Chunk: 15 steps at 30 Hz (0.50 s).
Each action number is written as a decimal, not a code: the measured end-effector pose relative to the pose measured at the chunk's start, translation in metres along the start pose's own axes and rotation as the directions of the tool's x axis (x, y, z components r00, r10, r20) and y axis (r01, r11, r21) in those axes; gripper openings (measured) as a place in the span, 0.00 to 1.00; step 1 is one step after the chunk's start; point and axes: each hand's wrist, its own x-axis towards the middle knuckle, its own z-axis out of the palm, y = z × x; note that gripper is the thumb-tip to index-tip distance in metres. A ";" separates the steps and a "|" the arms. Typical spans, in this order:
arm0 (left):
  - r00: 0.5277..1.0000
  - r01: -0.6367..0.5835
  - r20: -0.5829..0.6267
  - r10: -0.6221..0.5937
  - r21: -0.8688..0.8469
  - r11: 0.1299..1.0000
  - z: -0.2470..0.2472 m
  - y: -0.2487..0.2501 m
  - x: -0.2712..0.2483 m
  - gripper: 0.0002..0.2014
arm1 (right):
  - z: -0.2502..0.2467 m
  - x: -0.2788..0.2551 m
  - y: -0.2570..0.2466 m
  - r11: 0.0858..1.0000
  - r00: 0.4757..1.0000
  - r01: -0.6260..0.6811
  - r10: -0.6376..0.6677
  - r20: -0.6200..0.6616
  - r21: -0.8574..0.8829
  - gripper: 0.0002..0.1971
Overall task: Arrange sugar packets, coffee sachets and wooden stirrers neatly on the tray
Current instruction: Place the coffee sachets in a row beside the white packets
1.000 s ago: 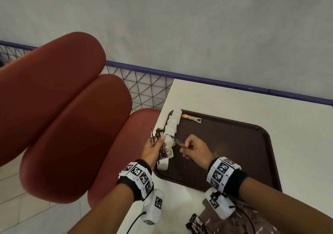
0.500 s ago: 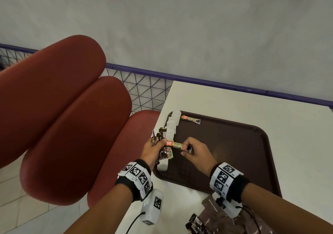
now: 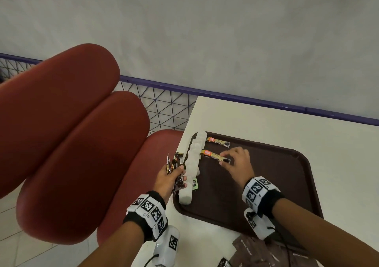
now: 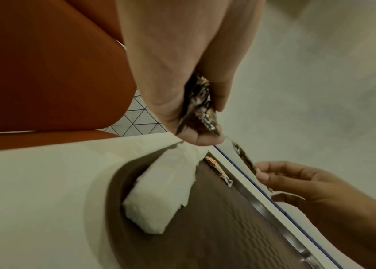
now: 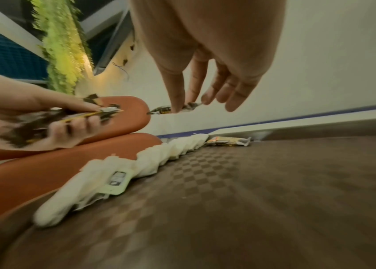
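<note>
A dark brown tray (image 3: 287,176) lies on the white table (image 3: 266,123). A row of white sugar packets (image 3: 192,164) (image 4: 164,191) (image 5: 150,163) runs along its left edge. One coffee sachet (image 3: 217,141) (image 5: 228,141) lies at the tray's far left corner. My right hand (image 3: 235,162) pinches a second coffee sachet (image 3: 214,155) (image 5: 173,108) by its end, held a little above the tray. My left hand (image 3: 170,178) (image 4: 182,91) grips a bundle of dark coffee sachets (image 3: 177,170) (image 4: 199,109) (image 5: 67,116) over the table's left edge.
Red padded seats (image 3: 71,143) stand left of the table. A purple rail (image 3: 266,104) and wire mesh run behind it, with a grey wall beyond. Dark brown packets (image 3: 262,252) lie on the table near the front edge, under my right forearm.
My right hand drew one sachet from the left hand's bundle and carried it right and farther back over the tray, below the lying sachet. The left hand stayed put.
</note>
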 end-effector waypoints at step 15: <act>0.998 -0.021 -0.063 0.019 -0.027 0.999 -0.027 -0.002 0.006 0.03 | 0.026 0.063 0.021 0.906 0.983 -0.173 0.185 -0.006 -0.387 0.14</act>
